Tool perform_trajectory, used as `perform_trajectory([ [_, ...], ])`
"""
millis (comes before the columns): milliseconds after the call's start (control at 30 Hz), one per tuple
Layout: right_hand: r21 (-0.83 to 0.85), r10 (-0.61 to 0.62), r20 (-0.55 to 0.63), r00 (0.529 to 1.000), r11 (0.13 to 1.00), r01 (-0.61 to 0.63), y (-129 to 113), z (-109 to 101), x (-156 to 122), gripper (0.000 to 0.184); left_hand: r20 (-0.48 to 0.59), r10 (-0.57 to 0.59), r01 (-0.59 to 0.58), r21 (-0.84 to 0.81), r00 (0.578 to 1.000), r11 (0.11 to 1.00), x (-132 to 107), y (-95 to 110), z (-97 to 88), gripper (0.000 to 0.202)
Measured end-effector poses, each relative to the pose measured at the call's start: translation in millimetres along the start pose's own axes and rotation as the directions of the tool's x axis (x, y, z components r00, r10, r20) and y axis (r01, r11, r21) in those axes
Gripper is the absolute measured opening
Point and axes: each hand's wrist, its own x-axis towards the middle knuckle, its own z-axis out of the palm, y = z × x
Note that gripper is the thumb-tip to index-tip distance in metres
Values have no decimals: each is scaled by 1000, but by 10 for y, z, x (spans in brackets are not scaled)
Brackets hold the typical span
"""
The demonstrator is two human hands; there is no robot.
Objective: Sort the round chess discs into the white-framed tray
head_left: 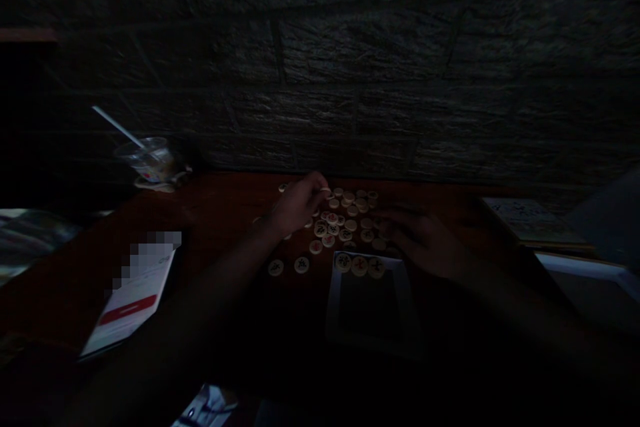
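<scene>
The scene is very dark. Several round pale game discs (345, 220) with red and dark marks lie scattered on a reddish-brown table (220, 213). My left hand (299, 203) reaches over the left side of the pile, its fingers curled together in a pinch at a disc. My right hand (423, 240) rests at the right edge of the pile, fingers stretched out low over the discs. A shallow white-rimmed box (370, 303) sits in front of the pile with three discs (359, 265) lined along its far edge. Two discs (288, 267) lie apart at the left.
A clear plastic cup (149, 160) with a straw stands at the back left. A phone with a lit screen (135, 297) lies at the left. A flat board (533, 220) and a white-edged lid (585, 267) lie at the right. A dark brick wall (350, 60) rises behind.
</scene>
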Motion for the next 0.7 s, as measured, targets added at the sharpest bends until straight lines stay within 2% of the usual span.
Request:
perform_trajectory([
  [133, 20, 61, -54, 997, 998, -60, 8, 7, -7, 33, -47, 91, -95, -107, 995, 990, -55, 249, 64, 18],
  [233, 98, 171, -107, 979, 982, -160, 10, 11, -17, 33, -9, 192, -190, -195, 981, 962, -113, 448, 198, 23],
  [300, 181, 257, -143, 956, 956, -230, -8, 9, -20, 35, 31, 227, -208, -295, 973, 933, -138, 571, 303, 23],
  [433, 392, 362, -191, 912, 880, -268, -87, 4, -14, 38, 29, 136, -99, -541, 990, 835, -107, 781, 480, 31],
  [500, 477, 405, -209, 890, 837, -269, -122, 0, -7, 39, 7, 113, -86, -603, 994, 793, -53, 864, 539, 16],
  [600, 585, 496, -188, 848, 750, -309, -137, -15, 6, 42, 6, 79, -58, -623, 997, 780, 34, 952, 598, 8],
  [700, 641, 542, -181, 821, 698, -319, -122, -36, 19, 43, -63, 2, -39, -600, 998, 799, 67, 983, 638, 6],
])
